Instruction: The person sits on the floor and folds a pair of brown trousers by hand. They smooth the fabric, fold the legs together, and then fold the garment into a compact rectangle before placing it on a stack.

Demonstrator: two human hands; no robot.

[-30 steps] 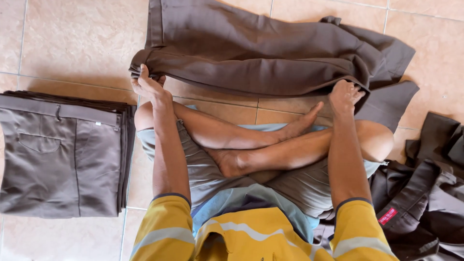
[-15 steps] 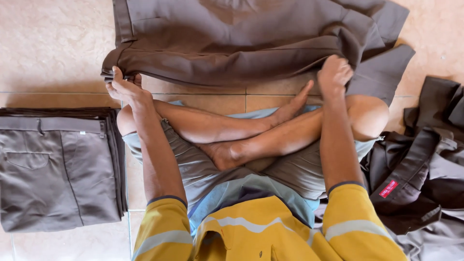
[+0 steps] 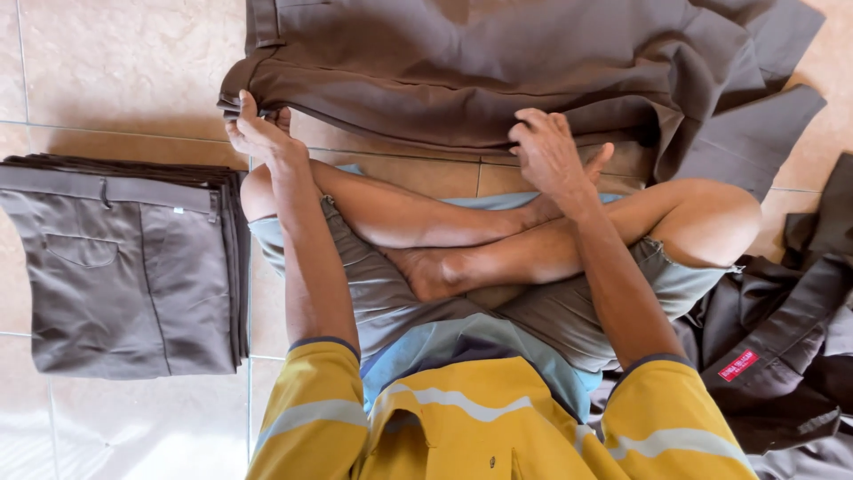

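Note:
A pair of dark brown trousers [image 3: 498,62] lies spread on the tiled floor in front of my crossed legs. My left hand [image 3: 258,133] pinches the near left corner of the trousers, at the waistband end. My right hand [image 3: 546,151] rests with curled fingers on the near edge of the same trousers, about midway along the fabric. Both arms wear yellow sleeves with grey stripes.
A stack of folded brown trousers [image 3: 124,267] sits on the floor at my left. A heap of unfolded dark garments [image 3: 782,338] with a small red label lies at my right. Beige floor tiles [image 3: 115,62] surround everything.
My right hand has slid left along the trousers' near edge, from the right end toward the middle. My left hand has kept its hold on the left corner. The camera view has shifted.

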